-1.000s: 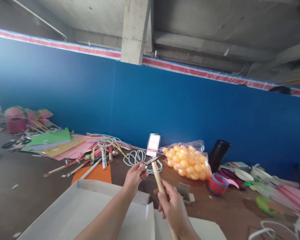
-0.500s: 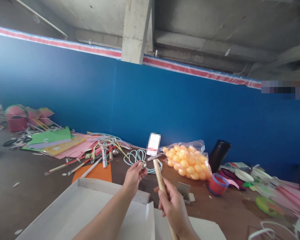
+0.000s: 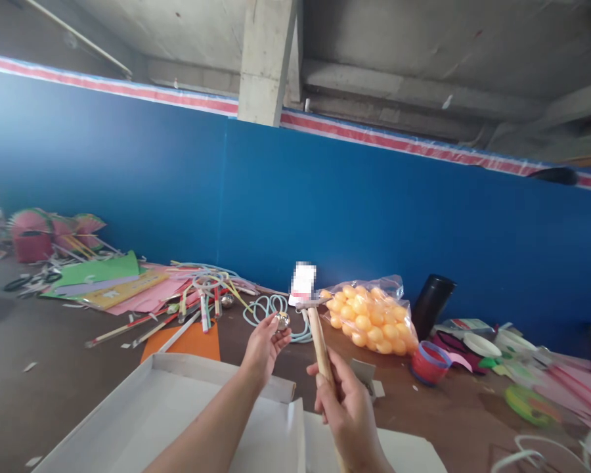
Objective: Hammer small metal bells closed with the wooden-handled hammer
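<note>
My left hand (image 3: pixel 262 353) grips a shiny silver ball (image 3: pixel 282 320) between thumb and fingers, above the table. My right hand (image 3: pixel 345 397) is wrapped round the wooden handle of a hammer (image 3: pixel 320 341). The hammer stands tilted up, its metal head just right of the ball and apart from it. Beneath both hands lies an open white cardboard box (image 3: pixel 197 407). Pale blue cord (image 3: pixel 266 309) lies in loops behind the left hand. A small box (image 3: pixel 363 373) sits partly hidden behind the right hand.
A clear bag of orange balls (image 3: pixel 364 315) lies behind the right hand, beside a black bottle (image 3: pixel 432 305). To its right is a red and blue cup (image 3: pixel 431 362). Coloured paper (image 3: pixel 101 270) and an orange sheet (image 3: pixel 197 338) lie left. A blue wall (image 3: pixel 374 210) stands behind.
My right hand has shifted slightly right with the hammer, whose head now shows more clearly beside the ball. My left hand stays nearly in place, and more of the ball shows.
</note>
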Motion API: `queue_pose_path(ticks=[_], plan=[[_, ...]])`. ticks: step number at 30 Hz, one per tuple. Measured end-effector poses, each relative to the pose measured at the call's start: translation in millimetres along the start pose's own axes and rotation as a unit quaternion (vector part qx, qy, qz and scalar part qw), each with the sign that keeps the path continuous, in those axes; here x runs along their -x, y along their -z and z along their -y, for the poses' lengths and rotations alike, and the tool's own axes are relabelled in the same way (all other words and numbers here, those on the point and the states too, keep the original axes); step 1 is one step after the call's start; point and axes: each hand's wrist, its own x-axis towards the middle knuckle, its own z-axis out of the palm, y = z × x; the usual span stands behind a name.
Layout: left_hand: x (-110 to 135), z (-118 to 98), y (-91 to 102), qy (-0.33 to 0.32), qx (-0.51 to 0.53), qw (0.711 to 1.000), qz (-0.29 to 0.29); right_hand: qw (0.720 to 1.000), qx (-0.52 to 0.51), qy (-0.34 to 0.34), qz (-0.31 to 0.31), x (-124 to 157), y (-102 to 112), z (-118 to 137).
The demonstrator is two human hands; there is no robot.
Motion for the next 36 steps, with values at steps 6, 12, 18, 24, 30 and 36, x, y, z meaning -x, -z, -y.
queue_pose_path(ticks=[6, 12, 18, 24, 30, 36], plan=[[-4.0, 2.8, 3.5, -0.012, -0.008, 1.000, 0.002, 0.996, 0.050, -0.001, 0.069, 1.0, 0.0, 0.2], [-3.8, 3.5, 5.2, -0.028, -0.001, 1.000, 0.011, 0.999, 0.030, 0.005, 0.024, 1.8, -1.3, 0.6], [-4.4, 3.4, 5.6, -0.021, -0.008, 1.000, 0.004, 0.996, 0.061, 0.008, 0.066, 1.8, -1.4, -1.2], [-5.0, 4.1, 5.0, -0.018, -0.019, 1.000, 0.001, 0.995, 0.079, 0.022, 0.049, 1.0, -1.5, -2.5], [-5.7, 4.5, 5.4, -0.005, -0.032, 0.998, -0.058, 0.992, 0.098, 0.040, 0.073, 0.8, -0.4, -3.3], [-7.3, 7.7, 6.4, -0.009, -0.033, 0.999, -0.043, 0.989, 0.117, 0.047, 0.080, 0.2, -0.2, -3.7]])
